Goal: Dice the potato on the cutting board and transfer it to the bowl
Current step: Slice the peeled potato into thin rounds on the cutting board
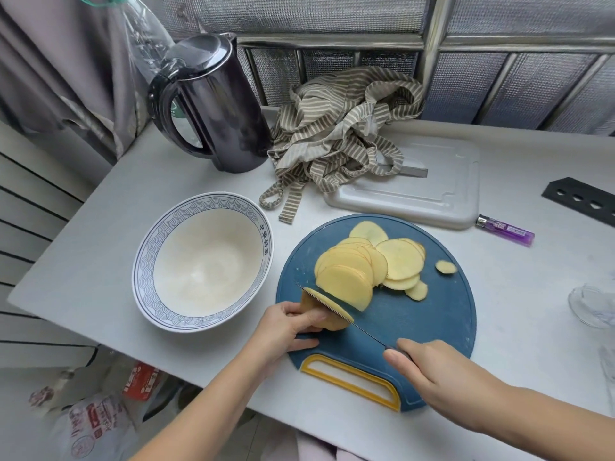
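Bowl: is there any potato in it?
No, the bowl shows only its bare white inside; the potato slices all lie on the blue cutting board.

Matt blue plastic on the cutting board (416, 327), yellow plastic round its handle slot. Glossy glazed ceramic in the bowl (199, 261). Smooth, moist cut faces on the potato slices (346, 277). Thin dark metal for the knife blade (366, 331). Shiny dark plastic on the kettle (226, 121). Striped woven cloth (332, 134). Smooth matt white table (100, 234).
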Action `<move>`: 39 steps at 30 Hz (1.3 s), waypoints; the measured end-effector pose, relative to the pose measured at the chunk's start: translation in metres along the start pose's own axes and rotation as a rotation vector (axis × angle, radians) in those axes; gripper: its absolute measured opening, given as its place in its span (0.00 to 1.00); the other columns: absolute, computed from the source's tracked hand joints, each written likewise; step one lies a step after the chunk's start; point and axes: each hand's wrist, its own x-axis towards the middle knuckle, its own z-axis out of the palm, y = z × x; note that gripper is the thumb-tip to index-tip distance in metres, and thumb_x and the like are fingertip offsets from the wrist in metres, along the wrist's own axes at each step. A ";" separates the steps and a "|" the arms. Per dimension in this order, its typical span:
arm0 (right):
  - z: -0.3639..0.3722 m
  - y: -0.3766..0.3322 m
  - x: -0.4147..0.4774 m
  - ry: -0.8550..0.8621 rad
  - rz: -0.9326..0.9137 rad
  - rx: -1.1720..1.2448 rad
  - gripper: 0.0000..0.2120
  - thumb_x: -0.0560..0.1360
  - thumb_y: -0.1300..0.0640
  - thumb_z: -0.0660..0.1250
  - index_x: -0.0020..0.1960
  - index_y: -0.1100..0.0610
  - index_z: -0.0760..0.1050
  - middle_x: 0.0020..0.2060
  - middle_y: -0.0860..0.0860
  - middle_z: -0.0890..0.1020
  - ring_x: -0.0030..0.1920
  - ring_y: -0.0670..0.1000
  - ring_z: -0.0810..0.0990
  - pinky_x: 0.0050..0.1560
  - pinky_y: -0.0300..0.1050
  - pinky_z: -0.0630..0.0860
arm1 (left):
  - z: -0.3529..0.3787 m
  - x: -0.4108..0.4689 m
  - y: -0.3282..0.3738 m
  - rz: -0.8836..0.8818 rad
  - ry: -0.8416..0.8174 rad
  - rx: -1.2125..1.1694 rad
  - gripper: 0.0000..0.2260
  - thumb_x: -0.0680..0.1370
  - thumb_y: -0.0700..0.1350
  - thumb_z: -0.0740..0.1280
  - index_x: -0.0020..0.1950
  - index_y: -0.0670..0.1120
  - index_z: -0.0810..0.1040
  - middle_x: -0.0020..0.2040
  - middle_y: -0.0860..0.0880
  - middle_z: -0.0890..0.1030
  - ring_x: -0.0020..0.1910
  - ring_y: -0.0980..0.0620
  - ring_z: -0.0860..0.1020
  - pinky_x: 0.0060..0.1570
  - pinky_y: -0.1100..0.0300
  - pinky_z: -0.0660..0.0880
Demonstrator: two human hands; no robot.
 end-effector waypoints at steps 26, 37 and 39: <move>0.011 -0.005 0.050 0.021 0.036 0.066 0.25 0.80 0.37 0.47 0.41 0.54 0.71 0.33 0.50 0.74 0.34 0.48 0.71 0.38 0.45 0.68 | -0.002 0.002 0.000 0.018 -0.001 -0.005 0.29 0.60 0.51 0.77 0.56 0.38 0.75 0.48 0.43 0.85 0.48 0.50 0.84 0.47 0.53 0.81; -0.033 0.025 0.060 -0.389 0.224 0.748 0.25 0.78 0.34 0.51 0.39 0.56 0.64 0.25 0.52 0.63 0.24 0.49 0.59 0.23 0.40 0.60 | -0.001 0.003 -0.003 0.023 0.029 0.001 0.31 0.60 0.56 0.76 0.57 0.40 0.77 0.49 0.45 0.85 0.49 0.49 0.84 0.48 0.51 0.81; -0.039 0.032 0.058 -0.385 0.224 0.779 0.25 0.77 0.34 0.51 0.39 0.56 0.64 0.25 0.52 0.63 0.24 0.49 0.59 0.23 0.39 0.59 | 0.000 0.002 -0.002 0.024 0.023 0.002 0.32 0.59 0.57 0.76 0.57 0.41 0.77 0.49 0.45 0.85 0.49 0.49 0.84 0.48 0.52 0.81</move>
